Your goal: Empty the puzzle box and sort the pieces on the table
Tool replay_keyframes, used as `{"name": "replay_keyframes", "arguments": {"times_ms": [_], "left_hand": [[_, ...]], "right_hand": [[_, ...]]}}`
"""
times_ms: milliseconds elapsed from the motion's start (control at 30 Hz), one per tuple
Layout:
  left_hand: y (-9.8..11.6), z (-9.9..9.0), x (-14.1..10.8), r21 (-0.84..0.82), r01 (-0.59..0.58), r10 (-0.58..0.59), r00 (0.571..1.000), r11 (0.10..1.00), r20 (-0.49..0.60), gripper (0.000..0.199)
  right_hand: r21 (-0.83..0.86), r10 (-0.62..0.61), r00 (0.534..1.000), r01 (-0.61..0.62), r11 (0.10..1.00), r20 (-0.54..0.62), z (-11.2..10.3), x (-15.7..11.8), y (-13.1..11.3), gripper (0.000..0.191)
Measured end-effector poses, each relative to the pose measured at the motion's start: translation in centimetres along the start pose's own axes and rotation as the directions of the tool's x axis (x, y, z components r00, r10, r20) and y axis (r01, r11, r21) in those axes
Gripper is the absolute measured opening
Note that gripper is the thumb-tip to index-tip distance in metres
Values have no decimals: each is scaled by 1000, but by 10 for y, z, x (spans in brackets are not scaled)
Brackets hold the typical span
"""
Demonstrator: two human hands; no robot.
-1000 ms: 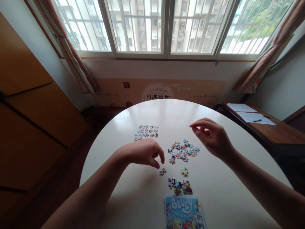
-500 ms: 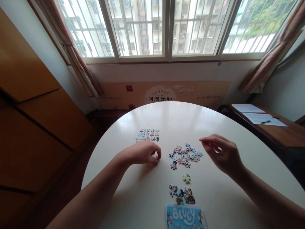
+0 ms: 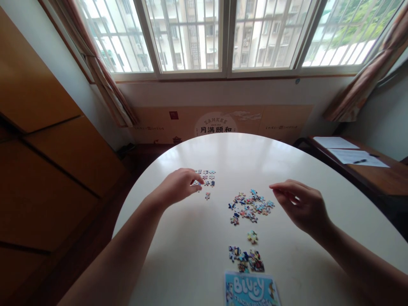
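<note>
My left hand [image 3: 178, 187] hovers over the left edge of the rows of jigsaw pieces [image 3: 208, 177] and covers some of them. Its thumb and fingers are apart, and I see nothing held. Just below the rows lies a single jigsaw piece [image 3: 207, 196]. To the right of the loose pile of jigsaw pieces [image 3: 251, 207], my right hand [image 3: 301, 204] is closed with thumb and index fingertips together; whatever is in the pinch, if anything, cannot be made out. A yellowish piece [image 3: 253, 237] lies below the pile. Nearer me is a partly joined cluster of pieces [image 3: 247, 258].
A blue Bluey picture card [image 3: 251, 290] lies at the near side of the round white table [image 3: 185, 250]. To the right stands a brown side table [image 3: 390, 176] with papers [image 3: 357, 157]. Wooden cabinets [image 3: 47, 170] are at the left, windows ahead.
My left hand has moved up and left, its fingers parting. The single piece below the rows now shows where the hand was. My right hand stays nearly the same; the view shifts slightly.
</note>
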State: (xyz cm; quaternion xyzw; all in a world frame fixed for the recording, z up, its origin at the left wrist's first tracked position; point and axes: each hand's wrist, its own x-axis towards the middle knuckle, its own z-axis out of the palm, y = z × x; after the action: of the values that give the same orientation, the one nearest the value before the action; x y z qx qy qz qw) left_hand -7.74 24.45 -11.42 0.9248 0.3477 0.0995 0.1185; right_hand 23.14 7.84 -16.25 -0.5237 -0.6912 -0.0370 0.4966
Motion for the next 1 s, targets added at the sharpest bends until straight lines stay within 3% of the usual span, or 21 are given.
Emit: {"name": "replay_keyframes", "arguments": {"times_ms": [267,800,1000], "left_hand": [[12,11,4,-11,-84,85,983,996,162,15],[1,14,8,44,-33,29,995,998,91,16],[-7,11,7,21,-18,18,1000,1000,14,14]], "right_hand": [[-16,11,1000,-11,1000,4,2,1,0,10],[-3,28,999,-28,1000,23,3,1,3,12],[-2,49,998,-49,999,44,5,-3,8,12]]}}
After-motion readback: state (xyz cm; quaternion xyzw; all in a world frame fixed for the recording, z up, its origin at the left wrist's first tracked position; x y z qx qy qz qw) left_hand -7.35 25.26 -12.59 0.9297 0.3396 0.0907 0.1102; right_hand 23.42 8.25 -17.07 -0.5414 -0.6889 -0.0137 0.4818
